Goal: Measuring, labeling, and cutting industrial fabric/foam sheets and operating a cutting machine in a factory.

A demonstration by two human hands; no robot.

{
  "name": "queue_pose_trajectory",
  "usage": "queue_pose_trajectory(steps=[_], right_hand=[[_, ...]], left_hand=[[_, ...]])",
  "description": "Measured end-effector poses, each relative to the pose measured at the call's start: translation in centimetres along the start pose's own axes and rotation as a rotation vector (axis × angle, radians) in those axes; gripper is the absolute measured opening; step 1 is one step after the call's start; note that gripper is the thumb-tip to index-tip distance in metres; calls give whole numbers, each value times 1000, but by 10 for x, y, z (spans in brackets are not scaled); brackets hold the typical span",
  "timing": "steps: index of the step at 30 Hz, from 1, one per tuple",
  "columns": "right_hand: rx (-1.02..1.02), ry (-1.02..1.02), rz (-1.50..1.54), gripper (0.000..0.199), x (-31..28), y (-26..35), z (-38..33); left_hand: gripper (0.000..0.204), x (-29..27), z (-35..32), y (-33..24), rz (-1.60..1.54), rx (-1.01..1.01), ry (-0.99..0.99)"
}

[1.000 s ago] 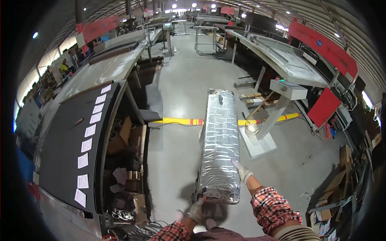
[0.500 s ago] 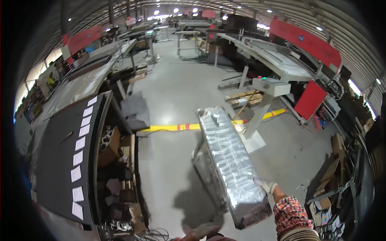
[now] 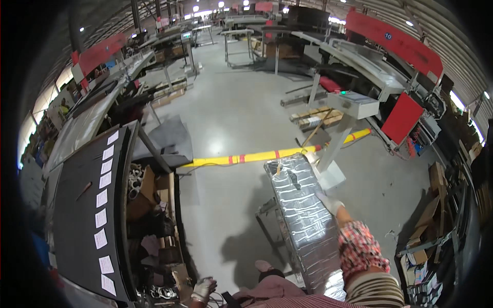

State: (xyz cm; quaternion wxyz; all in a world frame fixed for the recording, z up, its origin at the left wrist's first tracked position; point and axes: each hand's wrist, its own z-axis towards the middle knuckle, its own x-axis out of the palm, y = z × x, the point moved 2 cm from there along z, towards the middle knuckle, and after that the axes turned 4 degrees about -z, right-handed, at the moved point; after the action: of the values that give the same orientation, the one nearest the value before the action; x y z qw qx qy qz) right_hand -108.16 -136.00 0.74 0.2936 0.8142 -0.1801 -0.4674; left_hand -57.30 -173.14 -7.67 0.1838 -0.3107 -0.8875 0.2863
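A long narrow bench, its top wrapped in shiny silver film or tape, stands in front of me, tilted in view. My right hand, in a pale glove, rests at the right edge of its top. The fingers reach out onto the wrapped surface and grip nothing that I can see. On the far end of the bench lie a small dark scrap and a little tan piece. My left hand, also gloved, hangs low near the bottom edge, beside the left workbench. Its fingers look loosely apart, holding nothing visible.
To the left, a black-topped workbench carries a row of white paper slips above cluttered shelves. A yellow floor strip crosses ahead. A grey control post stands beyond the wrapped bench; racks with boxes line the right.
The wrapped bench now reaches closer to me and past the bottom edge. My right hand sits farther along its edge. My left hand has shifted left and shows more clearly.
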Motion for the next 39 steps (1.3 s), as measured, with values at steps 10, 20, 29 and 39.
queue_pose_trajectory(steps=[10, 20, 29, 39], right_hand=[[-558, -438, -799, 51, 58, 188, 133], [-285, -242, -171, 34, 31, 154, 181], [114, 107, 313, 74, 25, -145, -113], [349, -277, 961, 55, 69, -198, -406]], left_hand=[[54, 64, -18, -14, 23, -71, 98], [48, 68, 12, -22, -109, -64, 116], [52, 92, 3, -28, 95, -81, 223], [52, 93, -22, 20, 60, -114, 570]])
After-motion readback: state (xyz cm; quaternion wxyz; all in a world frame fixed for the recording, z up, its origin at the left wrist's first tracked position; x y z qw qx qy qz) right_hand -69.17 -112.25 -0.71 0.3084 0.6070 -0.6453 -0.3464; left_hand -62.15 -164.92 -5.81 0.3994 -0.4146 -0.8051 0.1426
